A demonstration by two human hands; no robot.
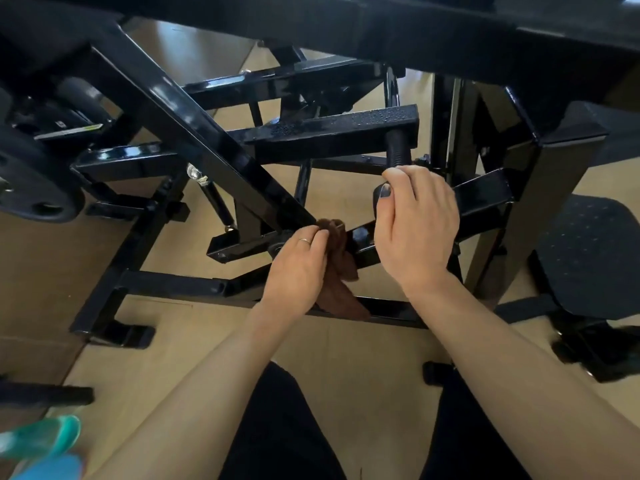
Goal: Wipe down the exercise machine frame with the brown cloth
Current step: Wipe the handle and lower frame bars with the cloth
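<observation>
The black steel frame of the exercise machine fills the view, with crossing bars and a long diagonal beam. My left hand grips the brown cloth and holds it against a low bar near the joint where the diagonal beam ends. The cloth's loose end hangs below my palm. My right hand is curled over the lower end of a black ribbed handle just right of the cloth.
A black padded seat stands at the right. A round weight plate sits at the left. Teal and blue blurred objects lie at the bottom left. The floor is tan. My dark-clad legs are at the bottom centre.
</observation>
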